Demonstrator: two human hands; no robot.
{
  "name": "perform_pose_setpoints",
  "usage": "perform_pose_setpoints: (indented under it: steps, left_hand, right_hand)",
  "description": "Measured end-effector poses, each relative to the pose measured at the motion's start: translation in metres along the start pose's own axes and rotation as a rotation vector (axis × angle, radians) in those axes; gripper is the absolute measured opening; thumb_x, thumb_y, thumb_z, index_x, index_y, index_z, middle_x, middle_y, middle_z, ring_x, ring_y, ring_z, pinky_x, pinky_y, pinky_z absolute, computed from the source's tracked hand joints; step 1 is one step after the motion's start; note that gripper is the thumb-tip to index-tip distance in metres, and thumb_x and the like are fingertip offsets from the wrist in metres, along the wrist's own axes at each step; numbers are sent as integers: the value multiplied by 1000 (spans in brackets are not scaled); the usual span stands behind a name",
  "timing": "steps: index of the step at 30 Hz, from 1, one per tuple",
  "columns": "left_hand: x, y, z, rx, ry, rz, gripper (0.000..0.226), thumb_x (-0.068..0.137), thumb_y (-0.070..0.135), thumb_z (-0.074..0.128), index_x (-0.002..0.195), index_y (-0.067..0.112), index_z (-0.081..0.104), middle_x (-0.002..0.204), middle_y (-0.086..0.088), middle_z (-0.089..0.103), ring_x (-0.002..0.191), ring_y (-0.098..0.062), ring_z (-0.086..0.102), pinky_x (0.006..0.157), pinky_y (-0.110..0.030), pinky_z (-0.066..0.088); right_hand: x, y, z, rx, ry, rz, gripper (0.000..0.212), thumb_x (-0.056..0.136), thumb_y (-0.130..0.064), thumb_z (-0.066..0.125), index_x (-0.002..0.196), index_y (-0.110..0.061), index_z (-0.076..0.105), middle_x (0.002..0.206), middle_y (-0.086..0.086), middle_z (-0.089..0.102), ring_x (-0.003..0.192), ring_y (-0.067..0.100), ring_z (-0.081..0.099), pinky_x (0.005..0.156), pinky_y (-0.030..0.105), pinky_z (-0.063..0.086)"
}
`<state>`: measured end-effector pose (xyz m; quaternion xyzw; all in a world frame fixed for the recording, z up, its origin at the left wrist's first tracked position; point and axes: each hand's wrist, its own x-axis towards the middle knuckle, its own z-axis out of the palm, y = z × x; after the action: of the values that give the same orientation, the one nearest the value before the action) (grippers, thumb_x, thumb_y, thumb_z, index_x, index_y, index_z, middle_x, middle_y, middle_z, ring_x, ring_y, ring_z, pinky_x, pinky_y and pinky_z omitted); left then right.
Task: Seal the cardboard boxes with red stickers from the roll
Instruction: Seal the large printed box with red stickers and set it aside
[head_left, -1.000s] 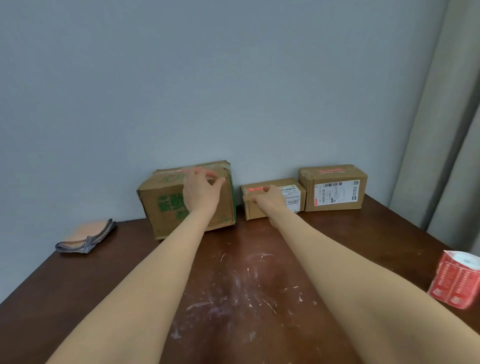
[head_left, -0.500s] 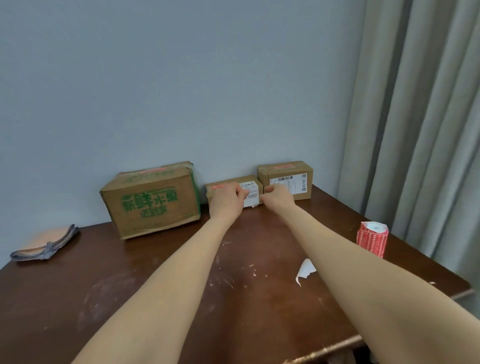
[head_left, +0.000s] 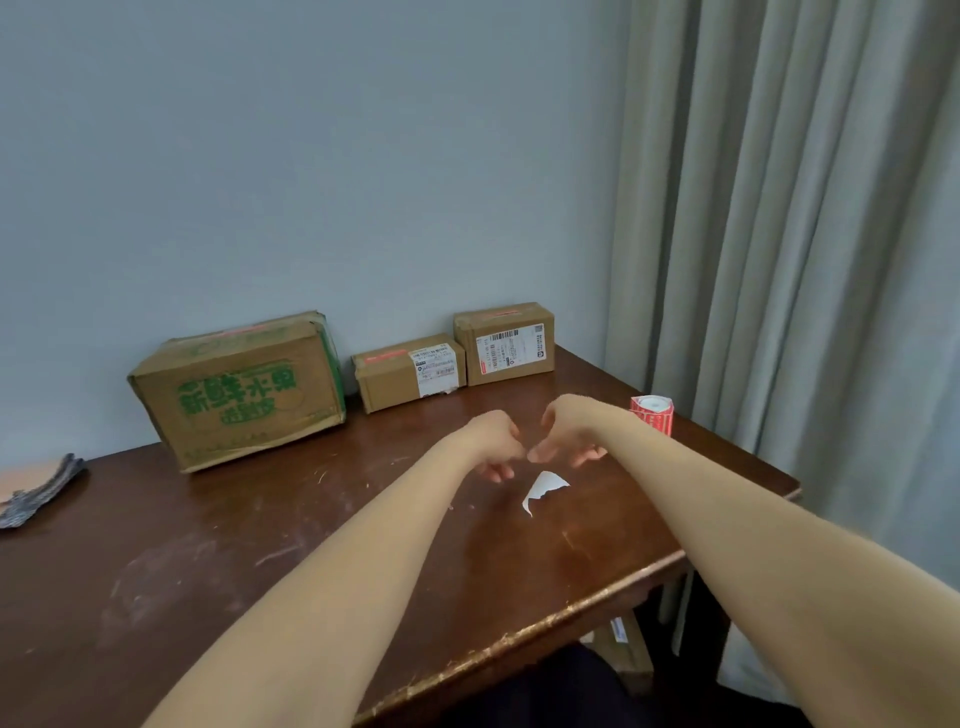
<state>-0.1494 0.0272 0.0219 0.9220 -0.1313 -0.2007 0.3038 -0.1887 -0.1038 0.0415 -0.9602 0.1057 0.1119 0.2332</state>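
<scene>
One sticker roll (head_left: 653, 413) stands just right of the right hand (head_left: 566, 432).

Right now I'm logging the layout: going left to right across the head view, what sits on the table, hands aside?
Grey cloth → large green-printed box → small box → barcode-labelled box → sticker roll.

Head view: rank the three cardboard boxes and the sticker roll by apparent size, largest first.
1. Green-printed box.
2. Middle box and barcode-label box, too alike to split.
3. Sticker roll, smallest despite standing nearer.
</scene>
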Motion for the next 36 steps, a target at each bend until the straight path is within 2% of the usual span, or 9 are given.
perform_pose_setpoints:
  steps: [5,11,14,16,19,23,28,33,36]
  left_hand:
    - [-5,2,32,-30,-102,-15,9,87,-3,60,96,0,63,77,-11,63,61,-15,61,57,-25,57]
    - [-1,9,54,-189,-15,-5,21,82,-6,65,102,-4,70,98,-18,68,74,-20,67,65,-27,60]
    - [-7,17,62,-239,-73,112,32,79,-7,67,109,5,71,110,-14,67,89,-20,67,74,-26,59]
    - [-13,27,68,-246,-122,208,39,83,-6,64,118,11,67,108,-8,67,86,-15,65,68,-20,57]
    - [-18,49,85,-286,-147,309,36,87,-2,63,121,8,64,93,-6,67,74,-10,66,66,-19,57]
    - [-22,83,114,-183,-142,408,23,84,-2,68,107,-1,69,83,-11,68,61,-7,66,63,-17,57]
    - [-35,131,166,83,-44,535,5,81,7,68,81,6,73,64,-5,69,51,-15,65,59,-22,57]
    - [-38,152,233,274,2,573,14,78,6,59,68,12,67,75,-11,72,64,-23,69,65,-28,57]
    - [-28,148,271,297,-79,505,12,80,5,61,71,10,67,85,-15,72,70,-26,70,71,-34,59]
  right_hand:
    - [-8,26,38,119,-40,66,51,71,-30,84,114,-12,64,102,7,67,77,18,68,80,33,59]
    - [-13,47,55,270,189,42,8,77,-11,76,82,-7,71,83,10,72,75,20,73,74,32,60]
    - [-14,72,52,591,198,128,12,81,-4,72,93,-3,73,92,14,72,77,21,73,76,32,60]
    - [-21,88,47,887,197,195,17,85,-1,68,102,1,70,96,17,70,61,15,71,61,24,59]
    - [-41,109,38,1114,201,218,5,90,-4,64,92,-1,67,74,9,67,45,7,62,46,16,52]
    - [-71,154,36,1365,209,204,24,94,-1,56,71,-7,53,53,5,64,40,4,59,41,13,49]
    - [-106,210,38,1697,209,239,19,95,-18,58,93,1,62,64,11,70,49,11,67,48,16,55]
    - [-125,268,57,1711,225,325,25,87,-26,68,87,-1,67,68,9,70,63,14,71,50,16,55]
    - [-130,291,81,1764,199,363,15,89,-12,66,87,2,69,78,15,73,69,19,73,58,20,58]
